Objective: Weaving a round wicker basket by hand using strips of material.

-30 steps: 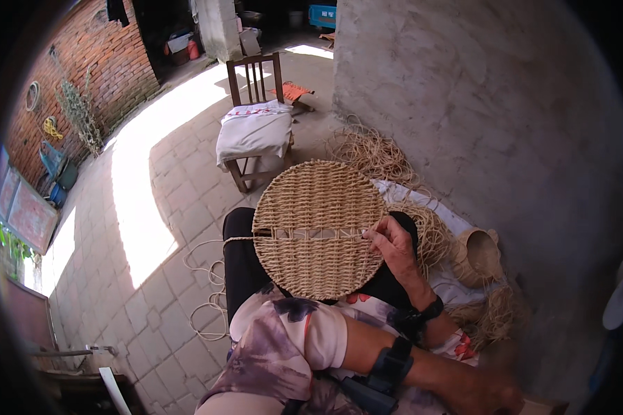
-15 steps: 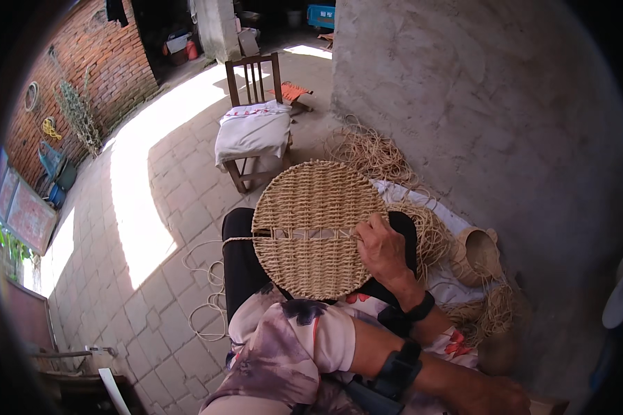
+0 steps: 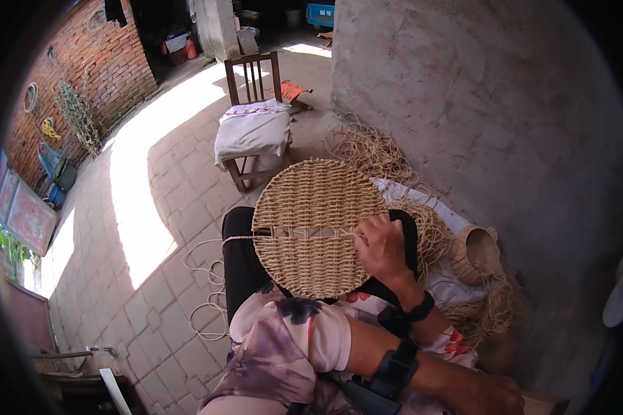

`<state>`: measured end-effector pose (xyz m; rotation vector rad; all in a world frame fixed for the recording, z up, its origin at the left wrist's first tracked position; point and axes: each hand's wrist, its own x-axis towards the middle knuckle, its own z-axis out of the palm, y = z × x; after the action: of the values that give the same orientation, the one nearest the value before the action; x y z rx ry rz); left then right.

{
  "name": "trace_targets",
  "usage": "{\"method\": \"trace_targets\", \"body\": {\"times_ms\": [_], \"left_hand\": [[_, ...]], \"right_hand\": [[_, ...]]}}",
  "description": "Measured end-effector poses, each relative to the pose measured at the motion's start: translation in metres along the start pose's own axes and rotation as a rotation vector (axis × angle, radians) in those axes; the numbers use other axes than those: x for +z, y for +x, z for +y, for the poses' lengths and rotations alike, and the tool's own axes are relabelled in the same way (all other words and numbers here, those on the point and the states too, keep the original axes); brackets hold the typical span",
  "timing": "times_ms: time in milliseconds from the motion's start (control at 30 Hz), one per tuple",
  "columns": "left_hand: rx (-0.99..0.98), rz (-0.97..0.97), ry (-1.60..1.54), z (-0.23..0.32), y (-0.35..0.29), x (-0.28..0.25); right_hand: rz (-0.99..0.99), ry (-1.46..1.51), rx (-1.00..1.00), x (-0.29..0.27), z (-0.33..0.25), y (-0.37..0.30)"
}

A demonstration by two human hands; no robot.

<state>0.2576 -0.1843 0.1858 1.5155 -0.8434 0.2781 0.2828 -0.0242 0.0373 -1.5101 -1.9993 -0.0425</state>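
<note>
A round mat woven of straw-coloured cord (image 3: 318, 266) lies on my lap, with an open slot across its middle bridged by a few cords. My right hand (image 3: 382, 243) is closed on its right rim at the slot's end, the fingertips partly hidden. From the slot's left end a loose cord (image 3: 238, 238) runs out and falls in loops beside my knee. My left arm crosses in front of me to the lower right. There my left hand (image 3: 495, 395) is dim and nearest to a wooden edge (image 3: 545, 404); its fingers do not show clearly.
A wooden chair (image 3: 254, 131) with a white cloth on its seat stands ahead. Tangled cord piles (image 3: 370, 152) lie right of it, by a grey wall (image 3: 464, 104). A woven basket (image 3: 475, 256) rests on a white sheet. An orange stool (image 3: 292, 90) stands behind the chair.
My left hand and forearm have shifted slightly to the left at the lower right. My right hand has turned a little on the mat's rim; the mat has hardly moved.
</note>
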Motion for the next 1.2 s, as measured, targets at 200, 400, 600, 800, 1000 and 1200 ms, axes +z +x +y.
{"method": "trace_targets", "body": {"times_ms": [200,400,600,800,1000,1200], "left_hand": [[-0.337,-0.197,-0.163,0.008,-0.017,-0.031],[-0.385,0.756,0.542,0.020,-0.172,-0.125],[-0.731,1.308,0.643,-0.012,-0.256,-0.118],[-0.717,1.258,0.837,-0.035,-0.259,-0.119],[-0.658,1.324,0.826,-0.045,-0.265,-0.119],[-0.688,1.352,0.677,-0.045,-0.269,-0.117]], "right_hand": [[-0.005,0.353,0.210,0.009,0.012,-0.008],[0.045,0.988,0.198,-0.010,0.039,-0.023],[-0.019,0.598,0.433,-0.015,0.021,-0.009],[-0.046,0.565,0.438,-0.014,0.023,-0.009],[0.010,0.544,0.317,-0.004,0.025,-0.008],[-0.059,0.645,0.399,-0.009,0.027,-0.007]]}}
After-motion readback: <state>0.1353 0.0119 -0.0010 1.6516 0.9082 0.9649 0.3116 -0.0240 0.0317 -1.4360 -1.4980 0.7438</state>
